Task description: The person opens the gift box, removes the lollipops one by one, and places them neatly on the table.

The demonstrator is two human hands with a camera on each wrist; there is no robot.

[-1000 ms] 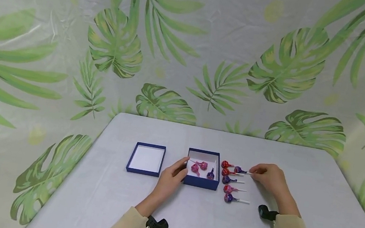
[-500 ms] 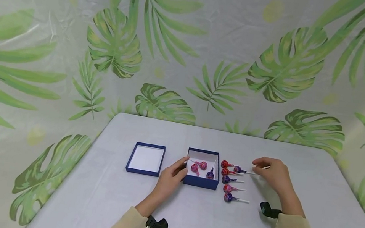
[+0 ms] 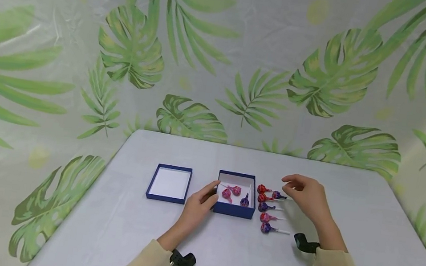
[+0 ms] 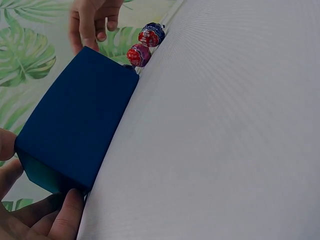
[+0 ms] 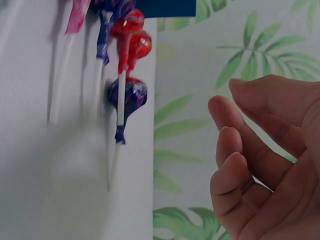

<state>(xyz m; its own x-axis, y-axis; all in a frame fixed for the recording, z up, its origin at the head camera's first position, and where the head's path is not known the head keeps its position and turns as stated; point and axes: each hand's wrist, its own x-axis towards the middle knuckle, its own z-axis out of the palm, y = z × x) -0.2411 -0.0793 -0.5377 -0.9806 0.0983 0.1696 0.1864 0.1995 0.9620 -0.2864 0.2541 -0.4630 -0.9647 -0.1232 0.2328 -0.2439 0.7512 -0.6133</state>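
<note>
My left hand (image 3: 197, 207) holds the left end of a blue open box (image 3: 233, 210), its fingertips on the box's edges. Inside the box lie two pink lollipops (image 3: 227, 193) and a purple lollipop (image 3: 245, 201). Several wrapped lollipops lie to the right of it, sticks pointing right. Among them a purple lollipop (image 3: 276, 195) lies across a red lollipop (image 3: 262, 198). Above their sticks hovers my right hand (image 3: 307, 197), fingers loosely bent. In the right wrist view its thumb and index finger stand apart with nothing between them, clear of the purple lollipop (image 5: 127, 96).
A shallow blue-rimmed lid (image 3: 165, 198) with a white inside lies left of the box. Further loose lollipops, a pink one (image 3: 264, 217) and a purple one (image 3: 265, 228), lie nearer the front. Everything stands on a white table (image 3: 228, 261) before a leaf-patterned backdrop.
My right hand has let go of the purple lollipop's stick, risen off it and shifted left above the sticks. The left hand and the box stay in place.
</note>
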